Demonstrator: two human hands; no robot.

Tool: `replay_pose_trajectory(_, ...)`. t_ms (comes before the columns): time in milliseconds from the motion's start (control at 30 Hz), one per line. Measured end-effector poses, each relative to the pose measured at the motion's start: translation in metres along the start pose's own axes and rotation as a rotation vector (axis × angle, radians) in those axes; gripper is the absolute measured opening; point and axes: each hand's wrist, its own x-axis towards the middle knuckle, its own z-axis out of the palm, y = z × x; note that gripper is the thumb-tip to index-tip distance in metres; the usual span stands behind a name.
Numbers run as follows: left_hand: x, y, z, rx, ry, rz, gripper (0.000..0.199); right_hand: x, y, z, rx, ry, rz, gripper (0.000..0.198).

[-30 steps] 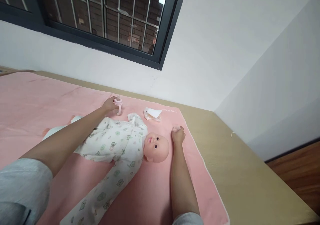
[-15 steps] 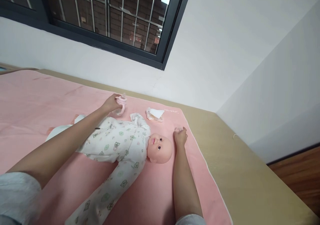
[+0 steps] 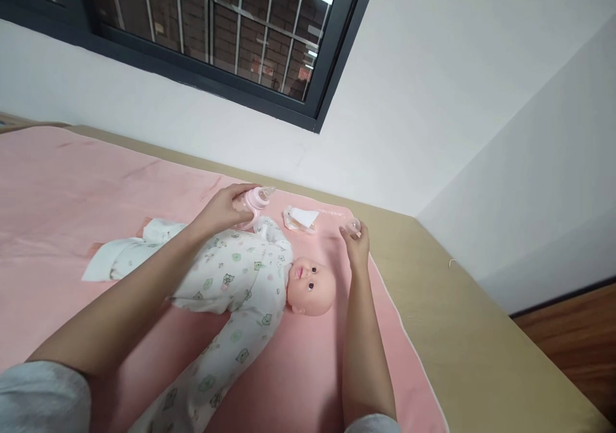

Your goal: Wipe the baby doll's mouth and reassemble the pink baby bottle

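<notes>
My left hand [image 3: 224, 212] is closed around a pink and clear baby bottle [image 3: 256, 199], tilted with its nipple pointing right. Between the fingers of my right hand [image 3: 357, 244] is a small clear bottle cap [image 3: 353, 226], held up off the mat. A baby doll [image 3: 310, 285] in white patterned clothes lies on its back below both hands, its bald head toward the right. My left forearm passes over the doll's legs and body, hiding part of them.
A small packet with a white flap [image 3: 301, 219] lies on the pink mat [image 3: 289, 382] between my hands. The mat covers a wooden tabletop [image 3: 447, 337] along a white wall. A barred window [image 3: 216, 29] is above.
My left hand has brought the bottle to the right and tipped it rightward. My right hand has risen from the mat with the cap, moving slightly right and away from me.
</notes>
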Motion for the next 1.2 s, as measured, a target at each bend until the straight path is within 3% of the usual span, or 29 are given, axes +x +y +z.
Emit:
replay_pose_trajectory(233,-0.024,0.022,0.009,-0.052,-0.16,0.081,0.066,-0.052,-0.081,0.032,0.315,-0.275,-0.307,0.082)
replay_pose_trajectory(400,-0.035,0.028,0.017,-0.053,-0.245,0.122,0.069,-0.087,-0.108,0.041,0.343,-0.409,-0.36,0.071)
replay_pose_trajectory(700,-0.042,0.031,0.019,-0.081,-0.266,0.102,0.07,-0.106,-0.112,0.053,0.284,-0.587,-0.357,0.069)
replay_pose_trajectory(867,-0.038,0.03,0.013,-0.142,-0.27,0.05,0.09,-0.115,-0.113,0.056,0.201,-0.567,-0.454,0.065)
replay_pose_trajectory(1000,-0.036,0.028,0.009,-0.281,-0.282,0.032,0.101,-0.118,-0.118,0.046,0.144,-0.7,-0.475,0.059)
replay_pose_trajectory(1100,-0.038,0.029,0.007,-0.356,-0.292,-0.003,0.104,-0.12,-0.121,0.041,0.12,-0.803,-0.443,0.078)
replay_pose_trajectory(1200,-0.042,0.033,0.006,-0.369,-0.301,-0.021,0.102,-0.124,-0.119,0.046,0.142,-0.822,-0.403,0.102)
